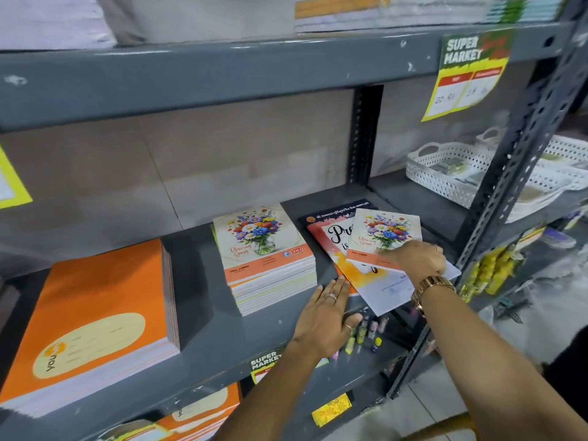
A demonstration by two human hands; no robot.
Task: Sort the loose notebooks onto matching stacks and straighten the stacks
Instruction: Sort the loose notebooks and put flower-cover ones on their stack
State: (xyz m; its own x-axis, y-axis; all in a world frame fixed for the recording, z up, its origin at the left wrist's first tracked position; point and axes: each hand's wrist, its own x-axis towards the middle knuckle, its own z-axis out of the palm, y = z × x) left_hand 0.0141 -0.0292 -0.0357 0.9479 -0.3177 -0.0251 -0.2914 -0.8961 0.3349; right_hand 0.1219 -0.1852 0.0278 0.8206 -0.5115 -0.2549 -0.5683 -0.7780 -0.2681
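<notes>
Reaching across the right end of the shelf (pixel 197 354), the right hand (pixel 420 259) lies on the lower edge of a loose flower-cover notebook (pixel 383 235), fingers curled down over its orange band; whether the thumb is under the cover yet cannot be told. The left hand (pixel 324 316) rests flat and spread on the bare shelf near the front edge, fingertips touching the corner of the skewed pile (pixel 369 281) beneath, pinching nothing.

By my reading, the step in hand is lifting this stray off the wrong pile. The next move calls for a firm pinch on its near edge, a carry leftward, and a square landing on the matching flower stack (pixel 270 268), which sits mid-shelf, just beside the left hand.

That loose notebook is thin, tilted, showing a bouquet in a vase above an orange strip, the same cover as the stack's top. The pile under it holds differing covers, fanned and overhanging the front edge, so it wants straightening after. An orange stack (pixel 92 316) stands at the left end, well apart.
</notes>
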